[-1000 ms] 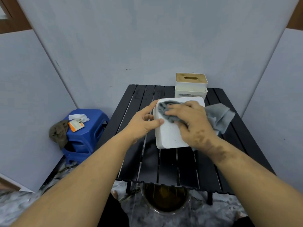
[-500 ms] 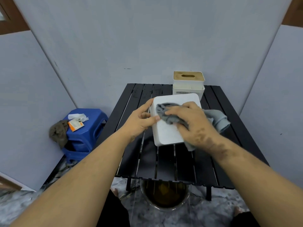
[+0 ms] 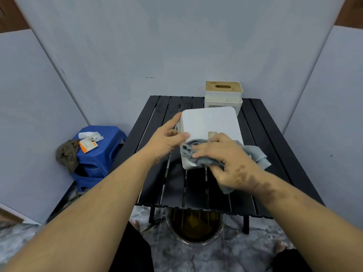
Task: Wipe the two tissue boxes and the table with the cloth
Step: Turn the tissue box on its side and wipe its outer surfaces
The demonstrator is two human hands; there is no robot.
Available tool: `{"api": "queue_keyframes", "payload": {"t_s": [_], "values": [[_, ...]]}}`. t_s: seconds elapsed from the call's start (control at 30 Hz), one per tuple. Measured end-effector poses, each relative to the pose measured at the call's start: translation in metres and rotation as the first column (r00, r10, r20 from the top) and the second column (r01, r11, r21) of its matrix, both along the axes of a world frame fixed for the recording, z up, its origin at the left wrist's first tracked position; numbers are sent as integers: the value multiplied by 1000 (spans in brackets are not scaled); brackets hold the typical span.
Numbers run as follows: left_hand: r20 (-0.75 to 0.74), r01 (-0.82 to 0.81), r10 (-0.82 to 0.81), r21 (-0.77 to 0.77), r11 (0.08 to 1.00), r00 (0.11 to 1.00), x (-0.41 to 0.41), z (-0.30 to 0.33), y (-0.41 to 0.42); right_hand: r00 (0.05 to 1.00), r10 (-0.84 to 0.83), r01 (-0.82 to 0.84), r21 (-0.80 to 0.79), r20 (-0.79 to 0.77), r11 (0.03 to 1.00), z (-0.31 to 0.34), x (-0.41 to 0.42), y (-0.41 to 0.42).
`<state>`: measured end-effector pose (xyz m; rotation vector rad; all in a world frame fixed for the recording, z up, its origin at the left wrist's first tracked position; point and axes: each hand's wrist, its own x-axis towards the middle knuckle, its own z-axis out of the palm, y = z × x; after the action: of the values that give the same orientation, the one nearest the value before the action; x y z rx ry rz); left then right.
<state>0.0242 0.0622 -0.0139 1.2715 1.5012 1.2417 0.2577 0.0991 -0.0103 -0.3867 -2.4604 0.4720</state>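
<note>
We are steadying the white tissue box (image 3: 208, 126) near the table's (image 3: 275, 146) middle, our left hand (image 3: 165, 140) gripping its left edge. Our right hand (image 3: 225, 158) is clutching the cloth (image 3: 253, 154) on its near edge (the unwiped face is lying beyond our fingers, toward the far edge).

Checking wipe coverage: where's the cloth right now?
In the head view, the grey cloth is bunched under the right hand, pressed on the near edge of the white tissue box that the left hand steadies.
</note>
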Motion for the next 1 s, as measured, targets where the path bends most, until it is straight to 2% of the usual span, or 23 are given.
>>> {"api": "queue_keyframes", "payload": {"t_s": [0.13,0.23,0.37,0.47,0.53,0.6,0.67,0.73,0.8,0.87,1.0], "values": [[-16,-8,8,-27,1000,1000,0,0,-1,977,-199,191,-107,-73,976,4,30,25],[0,-4,4,-18,1000,1000,2,0,-2,961,-268,262,-90,-69,961,2,24,22],[14,36,-36,19,999,999,7,4,-2,991,-124,126,-66,44,990,-2,-12,-10],[-1,57,-57,25,998,998,7,5,-4,988,2,-15,85,156,996,-7,-22,-25],[-5,50,-50,28,998,999,6,5,-4,990,56,-74,136,127,988,-4,-15,-22],[5,56,-56,28,998,998,5,4,-4,999,34,-36,91,24,995,-3,-4,-9],[4,46,-46,17,999,999,5,6,-4,993,-84,85,10,-86,996,-1,8,8],[7,26,-26,2,1000,1000,6,7,-5,969,-217,213,-51,-120,976,1,13,16],[-5,27,-27,-16,1000,1000,7,9,-4,956,-272,267,-63,-107,962,0,9,13],[-16,38,-38,-20,999,999,8,10,-3,970,-239,236,-59,-53,970,-5,-1,3],[-7,40,-40,-19,999,999,9,13,-4,993,-52,52,1,103,999,-4,-2,-1]]}}
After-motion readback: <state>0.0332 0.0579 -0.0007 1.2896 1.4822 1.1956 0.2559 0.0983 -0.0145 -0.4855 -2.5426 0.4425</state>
